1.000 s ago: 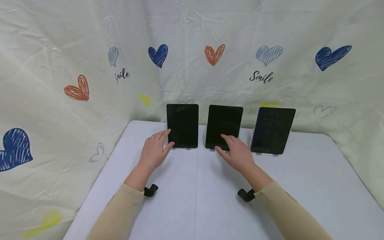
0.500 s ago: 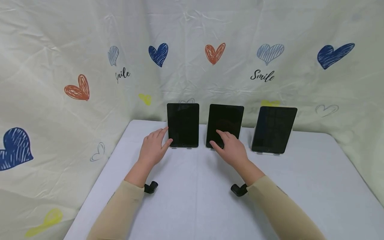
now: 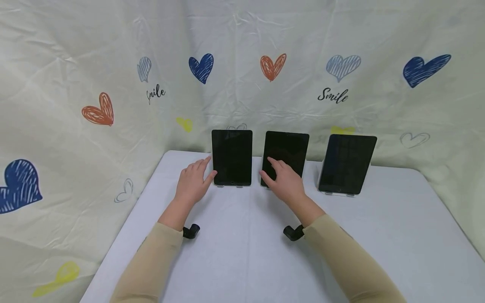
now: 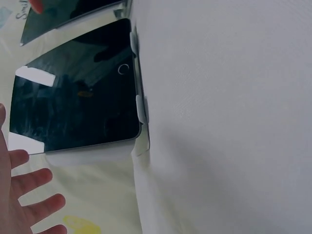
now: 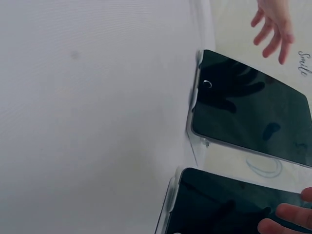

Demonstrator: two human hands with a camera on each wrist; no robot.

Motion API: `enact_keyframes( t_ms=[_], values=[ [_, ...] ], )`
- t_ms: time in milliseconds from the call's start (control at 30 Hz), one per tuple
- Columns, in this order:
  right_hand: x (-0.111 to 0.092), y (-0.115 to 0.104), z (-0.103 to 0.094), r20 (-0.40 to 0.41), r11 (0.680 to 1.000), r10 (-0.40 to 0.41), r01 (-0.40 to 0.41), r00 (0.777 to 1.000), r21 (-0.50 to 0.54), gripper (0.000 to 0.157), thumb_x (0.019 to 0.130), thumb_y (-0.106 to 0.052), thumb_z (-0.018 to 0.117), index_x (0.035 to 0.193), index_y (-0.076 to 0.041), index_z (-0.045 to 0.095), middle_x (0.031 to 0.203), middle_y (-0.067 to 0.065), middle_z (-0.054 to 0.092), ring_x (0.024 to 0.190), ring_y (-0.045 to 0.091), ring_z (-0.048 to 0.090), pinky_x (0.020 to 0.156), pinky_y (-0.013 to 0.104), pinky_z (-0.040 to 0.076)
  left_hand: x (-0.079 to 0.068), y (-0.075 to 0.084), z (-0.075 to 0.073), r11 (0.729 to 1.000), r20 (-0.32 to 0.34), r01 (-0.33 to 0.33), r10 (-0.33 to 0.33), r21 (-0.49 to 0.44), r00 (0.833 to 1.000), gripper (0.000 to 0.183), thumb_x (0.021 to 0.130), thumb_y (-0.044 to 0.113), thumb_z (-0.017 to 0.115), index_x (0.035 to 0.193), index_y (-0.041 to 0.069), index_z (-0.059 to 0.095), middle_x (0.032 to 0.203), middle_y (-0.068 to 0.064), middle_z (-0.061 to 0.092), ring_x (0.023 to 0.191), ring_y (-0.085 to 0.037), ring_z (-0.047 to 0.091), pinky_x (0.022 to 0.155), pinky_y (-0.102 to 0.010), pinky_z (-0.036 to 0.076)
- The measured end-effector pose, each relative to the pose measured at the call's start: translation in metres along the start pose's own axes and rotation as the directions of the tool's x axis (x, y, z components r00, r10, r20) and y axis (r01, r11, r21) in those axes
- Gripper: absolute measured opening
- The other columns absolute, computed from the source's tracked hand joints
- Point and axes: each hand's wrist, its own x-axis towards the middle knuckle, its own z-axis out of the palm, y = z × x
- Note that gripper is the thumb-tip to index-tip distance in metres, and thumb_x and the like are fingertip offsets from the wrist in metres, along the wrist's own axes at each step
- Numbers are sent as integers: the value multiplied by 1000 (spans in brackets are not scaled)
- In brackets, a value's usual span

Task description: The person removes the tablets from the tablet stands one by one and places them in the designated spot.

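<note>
Beside the left tablet (image 3: 233,155), left fingers (image 4: 46,206) spread; before the middle tablet (image 3: 289,147), right fingers (image 5: 295,213) spread.

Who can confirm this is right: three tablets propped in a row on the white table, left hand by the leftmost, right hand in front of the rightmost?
Not quite: the head view shows the right hand in front of the middle tablet, not the rightmost tablet. Rest holds: three propped in a row on the white table, left hand by the leftmost tablet.

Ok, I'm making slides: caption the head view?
Three dark tablets on a white table, left fingers beside the left tablet, right fingers before the middle tablet.
</note>
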Motion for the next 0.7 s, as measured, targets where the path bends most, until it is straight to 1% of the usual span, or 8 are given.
enact_keyframes(
  t_ms=[167, 367, 500, 600, 700],
  values=[
    [8, -6, 2, -8, 1000, 2, -2, 1000, 30, 72, 96, -62, 48, 152, -18, 40, 136, 10, 55, 123, 28, 54, 94, 48, 49, 5, -2, 0, 1000, 14, 27, -27, -2, 1000, 65, 103, 54, 40, 155, 17, 33, 150, -13, 44, 136, -34, 40, 109, -55, 31],
    [15, -16, 5, 20, 998, 25, -27, 999, 59, 72, 96, -61, 49, 153, -19, 38, 133, 8, 58, 115, 25, 59, 86, 46, 52, 11, -5, 0, 999, 11, 49, -49, -22, 999, 66, 102, 56, 39, 156, 18, 32, 150, -13, 44, 135, -35, 40, 109, -55, 31],
    [20, -22, 8, 23, 997, 35, -36, 999, 63, 71, 96, -59, 51, 152, -19, 39, 124, 6, 61, 98, 22, 60, 80, 42, 53, 14, -7, 2, 998, 11, 56, -56, -37, 998, 68, 102, 58, 38, 156, 18, 32, 150, -12, 44, 135, -35, 41, 109, -55, 32],
    [23, -26, 9, 18, 996, 38, -39, 999, 75, 69, 96, -56, 53, 152, -18, 40, 116, 4, 62, 84, 21, 56, 73, 38, 51, 19, -8, 2, 997, 14, 59, -58, -44, 998, 69, 101, 61, 35, 156, 18, 32, 151, -12, 43, 135, -36, 41, 108, -56, 32],
    [27, -30, 11, 15, 996, 43, -44, 999, 79, 68, 96, -54, 55, 151, -18, 40, 109, 2, 61, 76, 20, 54, 67, 36, 48, 24, -8, 4, 997, 16, 68, -67, -43, 998, 71, 101, 63, 31, 156, 18, 31, 151, -12, 43, 135, -36, 40, 108, -55, 32]
  ],
)
